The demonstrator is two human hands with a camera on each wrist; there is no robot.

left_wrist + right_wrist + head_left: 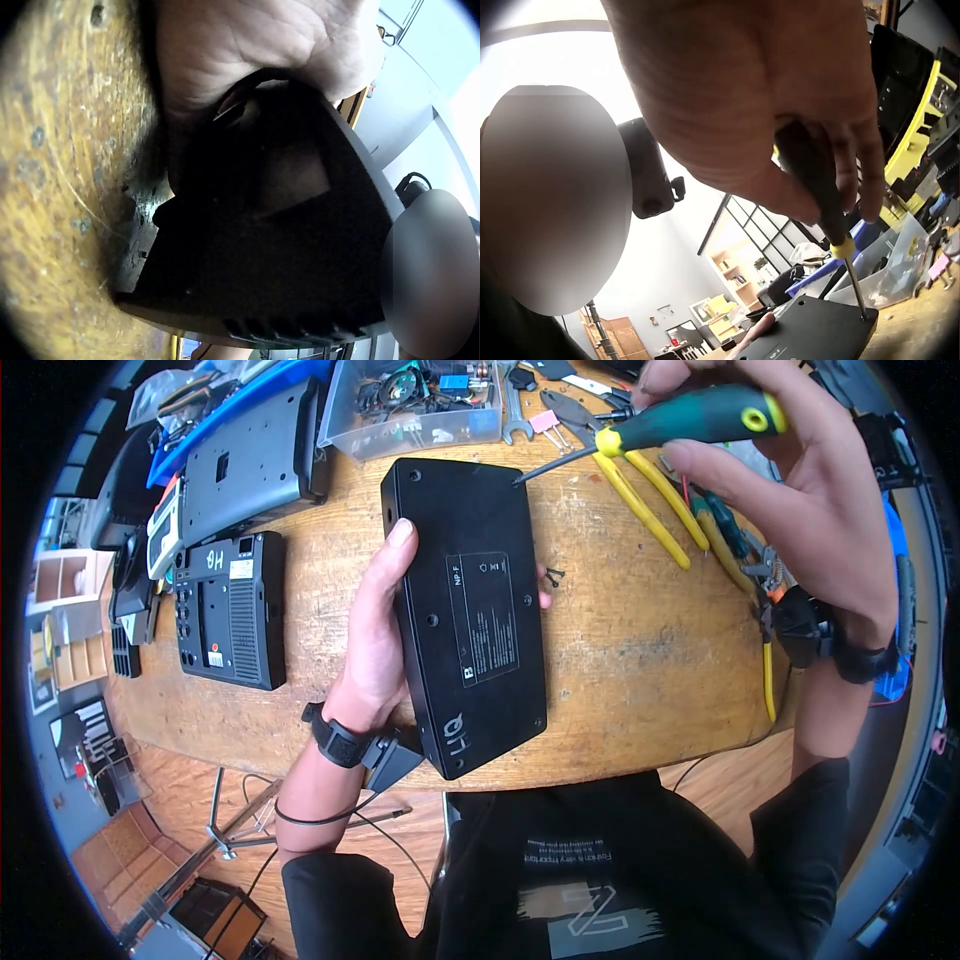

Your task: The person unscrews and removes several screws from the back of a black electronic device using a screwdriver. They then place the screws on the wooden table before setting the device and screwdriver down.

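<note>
A black rectangular electronics box [470, 505], with a printed label and screw holes along its edges, is held tilted over the table. My left hand [375, 625] grips it, thumb along its left side and fingertips showing past the right edge. My right hand [825, 510] holds a green and yellow screwdriver [690, 420] by its handle, between thumb and fingers. Its shaft [855, 289] slants down to the hole at the box's far right corner in the right wrist view. Small dark screws [554, 576] show beside the left fingertips.
Yellow-handled pliers [650, 510] and other tools lie to the right on the wooden table [640, 660]. A clear bin of parts [415, 435] stands at the back. Another black device [230, 610] and a larger black panel [250, 465] are at the left.
</note>
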